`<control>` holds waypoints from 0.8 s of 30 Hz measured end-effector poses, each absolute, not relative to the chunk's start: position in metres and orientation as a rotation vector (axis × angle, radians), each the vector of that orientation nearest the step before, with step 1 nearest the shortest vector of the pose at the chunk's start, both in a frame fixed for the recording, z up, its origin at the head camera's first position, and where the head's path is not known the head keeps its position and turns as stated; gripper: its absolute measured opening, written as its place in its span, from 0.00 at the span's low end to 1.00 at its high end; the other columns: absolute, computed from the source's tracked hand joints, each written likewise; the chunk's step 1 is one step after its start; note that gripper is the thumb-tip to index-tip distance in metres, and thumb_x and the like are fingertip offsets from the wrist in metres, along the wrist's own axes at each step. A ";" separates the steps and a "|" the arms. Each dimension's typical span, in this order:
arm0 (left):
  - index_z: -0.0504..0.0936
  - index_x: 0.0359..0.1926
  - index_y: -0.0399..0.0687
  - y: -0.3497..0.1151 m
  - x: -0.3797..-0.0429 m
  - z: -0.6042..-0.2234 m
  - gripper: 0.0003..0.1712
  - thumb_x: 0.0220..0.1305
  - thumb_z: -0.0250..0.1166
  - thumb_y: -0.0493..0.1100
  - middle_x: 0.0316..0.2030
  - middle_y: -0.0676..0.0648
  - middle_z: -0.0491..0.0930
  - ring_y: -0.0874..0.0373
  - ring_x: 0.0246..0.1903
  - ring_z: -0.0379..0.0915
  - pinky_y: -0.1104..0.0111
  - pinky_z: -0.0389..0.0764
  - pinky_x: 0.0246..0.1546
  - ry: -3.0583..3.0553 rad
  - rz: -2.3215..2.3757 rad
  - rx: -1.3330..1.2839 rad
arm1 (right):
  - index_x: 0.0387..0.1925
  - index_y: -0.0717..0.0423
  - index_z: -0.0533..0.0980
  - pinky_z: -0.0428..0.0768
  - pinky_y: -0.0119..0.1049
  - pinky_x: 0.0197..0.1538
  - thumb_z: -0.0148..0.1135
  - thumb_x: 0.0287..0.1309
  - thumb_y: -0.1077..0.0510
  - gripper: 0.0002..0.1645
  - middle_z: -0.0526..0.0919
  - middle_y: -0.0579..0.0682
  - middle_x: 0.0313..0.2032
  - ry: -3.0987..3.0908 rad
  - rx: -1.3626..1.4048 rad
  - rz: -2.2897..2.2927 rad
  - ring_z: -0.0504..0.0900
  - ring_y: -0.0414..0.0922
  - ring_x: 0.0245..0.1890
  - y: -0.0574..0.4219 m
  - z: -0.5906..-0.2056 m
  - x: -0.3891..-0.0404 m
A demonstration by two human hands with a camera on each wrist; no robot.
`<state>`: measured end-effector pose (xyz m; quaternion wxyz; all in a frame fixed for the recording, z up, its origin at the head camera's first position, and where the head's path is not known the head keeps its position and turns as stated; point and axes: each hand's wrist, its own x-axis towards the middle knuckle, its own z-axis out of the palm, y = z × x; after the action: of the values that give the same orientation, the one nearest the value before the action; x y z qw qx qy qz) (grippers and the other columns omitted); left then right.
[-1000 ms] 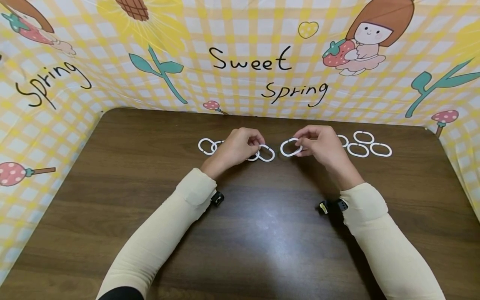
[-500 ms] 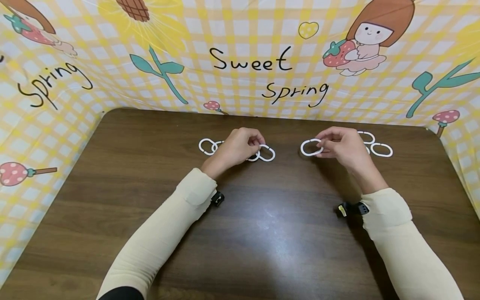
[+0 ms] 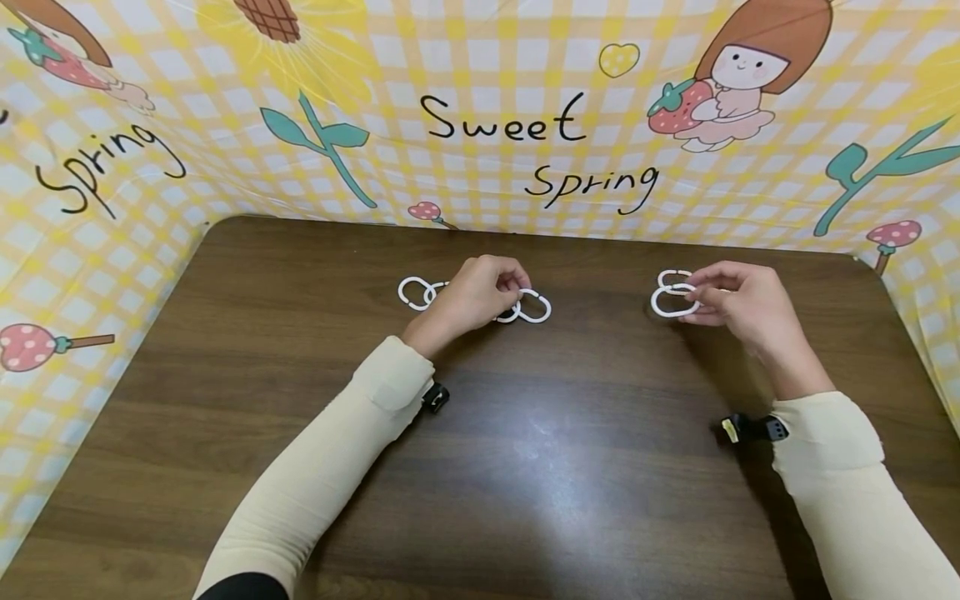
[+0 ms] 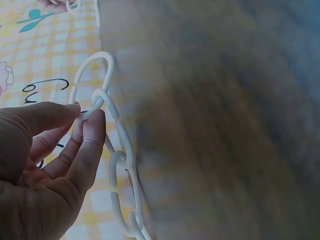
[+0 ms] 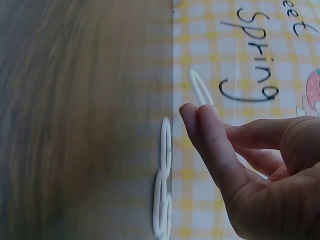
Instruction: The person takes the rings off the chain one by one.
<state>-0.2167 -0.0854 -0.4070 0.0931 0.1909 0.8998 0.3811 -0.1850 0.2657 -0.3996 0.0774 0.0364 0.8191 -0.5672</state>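
My left hand (image 3: 476, 292) pinches a white plastic chain link in a chain between thumb and fingertips. The chain's end link (image 4: 111, 72) sticks out past the fingertips in the left wrist view, and more joined links (image 4: 138, 200) hang below. From the head, the hand covers the chain's middle. Far to the right, my right hand (image 3: 750, 312) pinches a single white oval link (image 3: 653, 302) by its right end. In the right wrist view this link (image 5: 196, 89) stands raised, apart from several white links (image 5: 163, 150) on the table.
A loose link (image 3: 661, 278) shows just behind the held one; other loose links are hidden by the right hand from the head. The brown wooden table (image 3: 525, 467) ends at the back against a yellow checked cloth (image 3: 480, 196) with printed words and figures.
My right hand has moved to the right, away from the chain, carrying the single link to the loose links. The left hand has stayed in place on the chain.
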 end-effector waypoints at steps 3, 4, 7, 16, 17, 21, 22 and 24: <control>0.88 0.40 0.41 -0.085 -0.217 -0.408 0.07 0.69 0.64 0.33 0.32 0.48 0.82 0.58 0.34 0.75 0.71 0.74 0.37 2.672 1.128 0.568 | 0.36 0.53 0.84 0.87 0.30 0.35 0.54 0.71 0.73 0.18 0.86 0.38 0.28 2.352 0.150 -1.817 0.88 0.34 0.27 0.279 -0.399 -0.181; 0.88 0.40 0.41 -0.085 -0.217 -0.408 0.07 0.69 0.64 0.33 0.32 0.48 0.82 0.58 0.34 0.75 0.71 0.74 0.37 2.673 1.128 0.569 | 0.33 0.49 0.85 0.87 0.30 0.35 0.53 0.71 0.74 0.21 0.87 0.39 0.28 2.312 0.165 -1.862 0.88 0.35 0.26 0.284 -0.399 -0.180; 0.88 0.40 0.41 -0.086 -0.217 -0.408 0.06 0.69 0.64 0.33 0.31 0.48 0.83 0.58 0.34 0.75 0.71 0.74 0.36 2.672 1.132 0.567 | 0.29 0.42 0.85 0.87 0.29 0.34 0.52 0.71 0.74 0.27 0.87 0.39 0.27 2.296 0.200 -1.878 0.88 0.35 0.26 0.297 -0.399 -0.176; 0.88 0.40 0.42 -0.086 -0.218 -0.408 0.06 0.69 0.64 0.34 0.32 0.48 0.83 0.58 0.34 0.75 0.71 0.75 0.37 2.663 1.137 0.556 | 0.30 0.39 0.86 0.87 0.29 0.35 0.53 0.72 0.72 0.27 0.87 0.38 0.27 2.377 0.280 -1.761 0.88 0.35 0.26 0.329 -0.403 -0.169; 0.88 0.40 0.42 -0.086 -0.218 -0.408 0.06 0.69 0.64 0.34 0.32 0.48 0.83 0.58 0.34 0.75 0.71 0.75 0.36 2.663 1.136 0.556 | 0.30 0.39 0.86 0.87 0.29 0.35 0.53 0.72 0.72 0.27 0.87 0.38 0.27 2.373 0.282 -1.767 0.88 0.35 0.26 0.333 -0.403 -0.168; 0.88 0.40 0.41 -0.086 -0.218 -0.408 0.06 0.69 0.64 0.33 0.32 0.48 0.83 0.58 0.34 0.75 0.71 0.75 0.36 2.665 1.132 0.552 | 0.30 0.42 0.87 0.87 0.30 0.34 0.53 0.72 0.73 0.27 0.87 0.39 0.27 2.315 0.294 -1.835 0.88 0.35 0.27 0.344 -0.406 -0.165; 0.88 0.40 0.41 -0.086 -0.219 -0.408 0.06 0.69 0.64 0.34 0.32 0.48 0.83 0.58 0.34 0.75 0.71 0.75 0.36 2.665 1.130 0.551 | 0.30 0.44 0.87 0.87 0.30 0.34 0.53 0.71 0.73 0.26 0.87 0.40 0.28 2.280 0.305 -1.873 0.88 0.36 0.27 0.346 -0.407 -0.164; 0.88 0.41 0.42 -0.086 -0.218 -0.408 0.06 0.69 0.64 0.34 0.32 0.48 0.83 0.58 0.34 0.75 0.71 0.75 0.36 2.665 1.129 0.549 | 0.30 0.44 0.87 0.87 0.30 0.34 0.53 0.71 0.73 0.26 0.86 0.40 0.28 2.269 0.318 -1.878 0.88 0.36 0.26 0.350 -0.408 -0.164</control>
<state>-0.2185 -0.0863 -0.4078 0.0976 0.1854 0.9004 0.3813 -0.1635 0.3498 -0.4080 0.0896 0.1070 0.7629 -0.6313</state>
